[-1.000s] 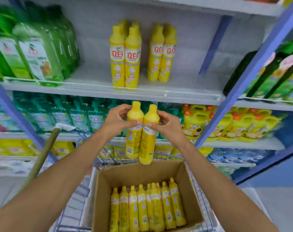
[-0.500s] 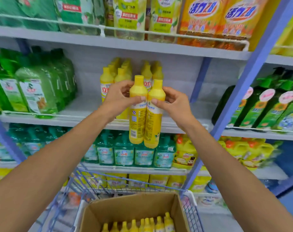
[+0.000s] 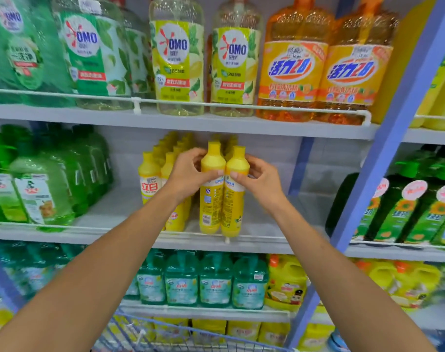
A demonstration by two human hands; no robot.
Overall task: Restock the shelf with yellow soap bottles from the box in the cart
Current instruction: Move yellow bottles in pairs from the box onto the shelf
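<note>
Shelf (image 3: 254,224) rail ahead: left hand (image 3: 188,174) and right hand (image 3: 260,180) each clamp one yellow bottle (image 3: 211,199); bases could snag it and topple

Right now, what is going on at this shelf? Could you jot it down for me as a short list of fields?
left hand: grips the left yellow bottle near its shoulder
right hand: grips the right yellow bottle near its shoulder
held bottles: upright, side by side, back labels facing the camera
position: bottoms at the front rail of the middle shelf
already shelved: rows of matching yellow bottles behind and to the left
shelf above: large orange jugs
cart: only its blue wire rim shows
</note>
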